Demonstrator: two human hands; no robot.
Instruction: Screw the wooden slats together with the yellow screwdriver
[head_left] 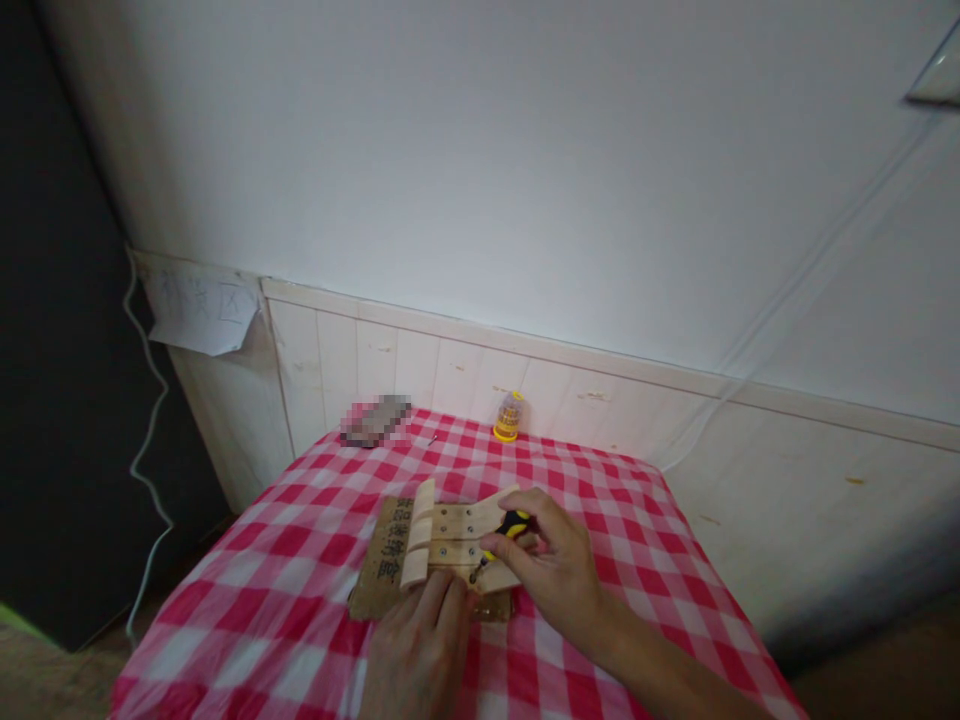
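A white panelled wall (525, 200) is seen beyond both hands, and a paper sign (202, 310) is stuck to it far to the left of the grip, with a white cable (146, 450) hung beneath it. The counter (615, 520) is covered with a red and white checked cloth. Directly under the grip a brown cardboard sheet (379, 575) printed with characters is laid flat, and on it a pale wooden assembly (450, 535) of drilled slats is placed, with one curved slat stood on edge at its left. The left hand (420, 645) is set just below and left of the grip, its fingers laid flat on the near edge of the wood and not closed around anything. The right hand (551, 565) is closed, and a black and yellow screwdriver (510, 525) is held in its grip, the tip pointed down to the wood. Beyond the grip, by the wall, a blurred object (375, 420) and a small yellow jar (509, 417) are seen, well apart.
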